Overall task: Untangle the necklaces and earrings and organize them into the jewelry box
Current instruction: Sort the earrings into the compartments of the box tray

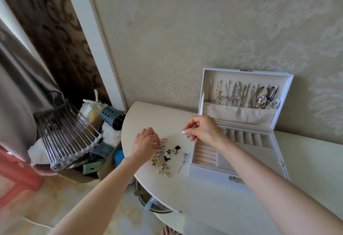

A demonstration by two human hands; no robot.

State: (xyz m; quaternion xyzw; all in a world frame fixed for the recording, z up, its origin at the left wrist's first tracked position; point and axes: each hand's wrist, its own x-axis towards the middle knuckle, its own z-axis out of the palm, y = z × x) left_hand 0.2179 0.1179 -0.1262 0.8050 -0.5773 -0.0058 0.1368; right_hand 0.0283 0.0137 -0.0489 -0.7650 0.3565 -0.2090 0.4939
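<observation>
Seen from the head camera, a person's two bare arms reach over a pale, round-edged counter (213, 194) set against a wall with cream floral wallpaper. The left hand (145, 144) rests at the far left edge of a pile of small earrings (164, 158), its fingers (156, 143) pinched together on one small piece at the top of the heap; which piece cannot be made out. The pile, a mix of gold, silver, black and pale items, lies on the counter just left of the jewelry box (237, 142).

The right hand (202, 130) is raised above the counter between the pile and the box, its fingers (187, 130) closed on a small sparkling earring (189, 137) that hangs just below them. A thin blue-tipped pin-like item (183, 158) lies on the counter between the pile and the box's left wall.

The white box stands open, its lid (243, 95) upright against the wall. Necklaces (239, 93) hang in a row inside the lid, their lower ends tucked into a fabric pocket. The tray below shows ring rolls at near left and a row of small compartments at the far side.

On the floor to the left, a cardboard box (87, 171) holds household clutter, including a rolled metal rack (66, 134).
</observation>
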